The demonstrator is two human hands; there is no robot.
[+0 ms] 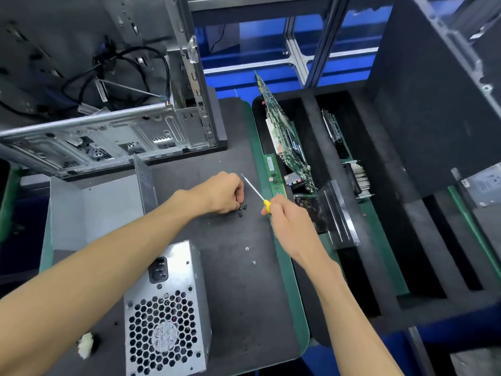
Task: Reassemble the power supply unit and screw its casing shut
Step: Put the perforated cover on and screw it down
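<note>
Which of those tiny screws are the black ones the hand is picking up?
Start at the big silver power supply unit near the bottom, then follow the dark mat away from you to the left hand. The black screws lie in a little cluster right at its fingertips. The two loose silver screws nearer the power supply are shiny and apart.

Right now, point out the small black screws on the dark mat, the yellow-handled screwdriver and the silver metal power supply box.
small black screws (242, 209), head view, on the loose cluster by the left hand's fingertips.
yellow-handled screwdriver (267, 205), head view, on the yellow handle.
silver metal power supply box (165, 316), head view, on the honeycomb fan grille.
</note>
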